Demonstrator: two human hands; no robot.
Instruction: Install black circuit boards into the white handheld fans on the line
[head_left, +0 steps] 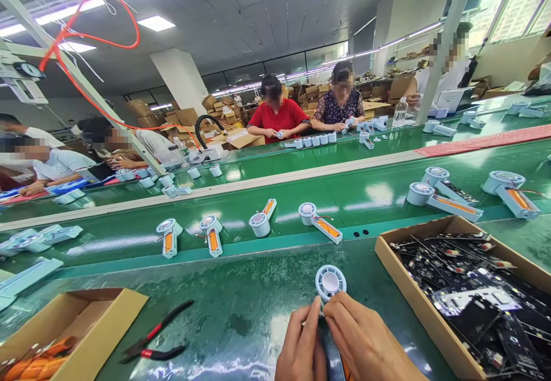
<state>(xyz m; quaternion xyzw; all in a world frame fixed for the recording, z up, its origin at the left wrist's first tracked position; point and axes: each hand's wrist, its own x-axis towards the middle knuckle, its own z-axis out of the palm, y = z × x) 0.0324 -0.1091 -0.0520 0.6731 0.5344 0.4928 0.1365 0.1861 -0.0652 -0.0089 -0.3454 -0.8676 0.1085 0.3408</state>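
Note:
A light-blue fan body point(330, 282) with a round vented head lies at the front of the green bench, its handle toward me. Both my hands are closed around that handle, just below the head. My left hand point(301, 343) grips the left side, fingers pressed together. From the right, my right hand point(365, 335) covers most of the handle, thumb and fingertips near the neck. A strip of orange shows under my right palm. What my fingertips pinch is hidden.
To the right stands a cardboard box point(424, 296) of black circuit boards. Diagonal cutters point(161, 335) lie left, beside a cardboard box point(112, 318) with orange battery packs. Similar fan bodies point(260, 224) line the green conveyor belt point(232, 206). Several people sit across it.

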